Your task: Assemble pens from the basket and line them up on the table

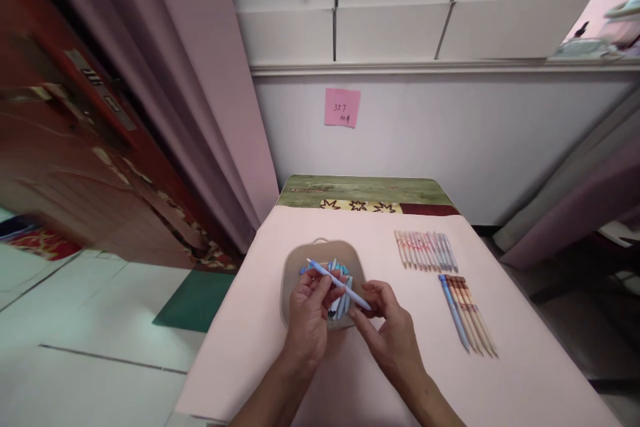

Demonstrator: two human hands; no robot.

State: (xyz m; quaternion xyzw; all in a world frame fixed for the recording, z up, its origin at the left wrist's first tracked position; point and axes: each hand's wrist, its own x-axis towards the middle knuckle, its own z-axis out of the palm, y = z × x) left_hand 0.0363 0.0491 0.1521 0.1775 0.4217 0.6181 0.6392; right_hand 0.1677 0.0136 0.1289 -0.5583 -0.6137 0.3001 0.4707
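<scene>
A light blue pen (340,285) with a white tip slants across the front of the container, held between the thumb and fingers of my left hand (311,310). At the pen's lower right end, my right hand (390,327) has its thumb and curled fingers around the barrel. Under both hands is a beige container (296,260) with a small loop at its far rim. Several blue and grey-blue pens (345,303) lie inside it, partly covered by my hands.
Right of the container is a row of red-patterned and grey pens (425,251). Nearer me lies a second row with brown-topped pens (473,317) and a blue pen (454,313). A pale pink cover (240,347) spreads over the table. A pink note (343,107) sticks to the wall.
</scene>
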